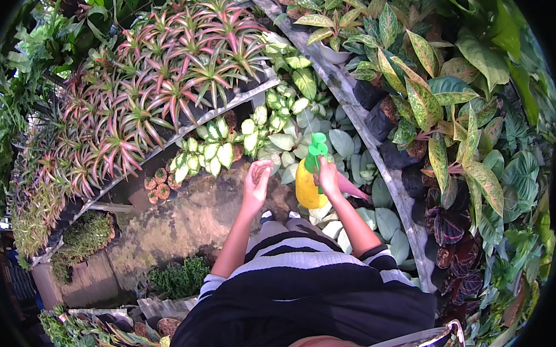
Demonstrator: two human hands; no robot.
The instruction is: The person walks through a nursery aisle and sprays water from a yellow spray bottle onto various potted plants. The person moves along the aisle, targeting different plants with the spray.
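My right hand is closed around the green handle of a yellow pump spray bottle, which is upright with its green pump top above the fingers. To its left my left hand is raised, its fingers curled loosely and nothing seen in them. Ahead of both hands, variegated green-and-white potted plants and silvery-green broad-leaved plants grow low down. A pink object shows just behind the right wrist; what it is I cannot tell.
Pink-and-green bromeliad-like plants crowd a bench with a pale edge on the left. A long grey ledge curves along the right, beside bagged foliage plants. Small pots stand on the stained concrete floor.
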